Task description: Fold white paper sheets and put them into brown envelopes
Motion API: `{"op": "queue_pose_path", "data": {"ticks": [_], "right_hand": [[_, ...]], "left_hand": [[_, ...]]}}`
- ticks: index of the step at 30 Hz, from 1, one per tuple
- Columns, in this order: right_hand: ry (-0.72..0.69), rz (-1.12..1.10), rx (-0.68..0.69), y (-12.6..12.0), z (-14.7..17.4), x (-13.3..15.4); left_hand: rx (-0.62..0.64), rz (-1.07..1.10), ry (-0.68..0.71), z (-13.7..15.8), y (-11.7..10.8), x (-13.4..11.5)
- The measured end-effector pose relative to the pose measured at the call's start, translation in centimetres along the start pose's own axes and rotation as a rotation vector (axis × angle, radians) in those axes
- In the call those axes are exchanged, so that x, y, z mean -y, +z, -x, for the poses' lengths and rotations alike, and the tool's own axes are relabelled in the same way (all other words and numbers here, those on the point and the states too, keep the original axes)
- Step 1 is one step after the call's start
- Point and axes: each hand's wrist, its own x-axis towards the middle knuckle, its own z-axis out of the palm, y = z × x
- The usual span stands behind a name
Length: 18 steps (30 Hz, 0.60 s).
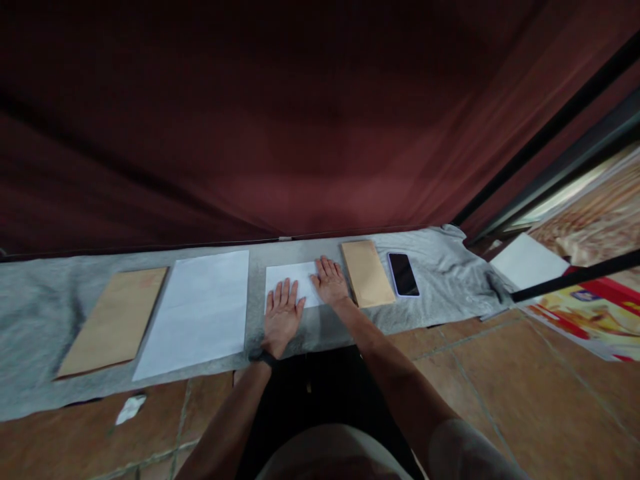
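Observation:
A small white sheet of paper (pixel 306 277) lies in front of me on a grey cloth (pixel 257 287). My left hand (pixel 283 313) rests flat over its left part, fingers stretched out, a dark band around the wrist. Over the right edge of that paper lies my right hand (pixel 330 283), also flat with its fingers extended. Just right of it is a brown envelope (pixel 370 273). To the left of my hands lies a larger white sheet (pixel 200 310), and beyond it a bigger brown envelope (pixel 115 317). Parts of the small sheet are hidden under my hands.
A phone (pixel 403 275) with a dark screen lies right of the small envelope. Dark red fabric (pixel 320 147) hangs behind the cloth. A crumpled white scrap (pixel 131 409) lies on the tiled floor (pixel 525 373). Dark bars and a colourful printed package (pixel 595 310) stand at the right.

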Motion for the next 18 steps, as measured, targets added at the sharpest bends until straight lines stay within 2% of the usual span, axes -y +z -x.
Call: {"op": "queue_pose_path", "data": {"ticks": [8, 13, 16, 18], "right_hand": [[0.018, -0.002, 0.023, -0.7, 0.0, 0.1], [0.06, -0.032, -0.014, -0.7, 0.6, 2.9], [-0.091, -0.073, -0.007, 0.1, 2.1, 4.9], [-0.108, -0.072, 0.016, 0.5, 3.3, 5.2]], "left_hand": [[-0.03, -0.029, -0.11, 1.7, -0.2, 2.3], [-0.023, -0.019, -0.14, 2.0, -0.1, 2.3], [-0.015, -0.03, -0.132, 1.9, -0.1, 2.2], [-0.017, -0.038, -0.125, 1.8, -0.1, 2.2]]}}
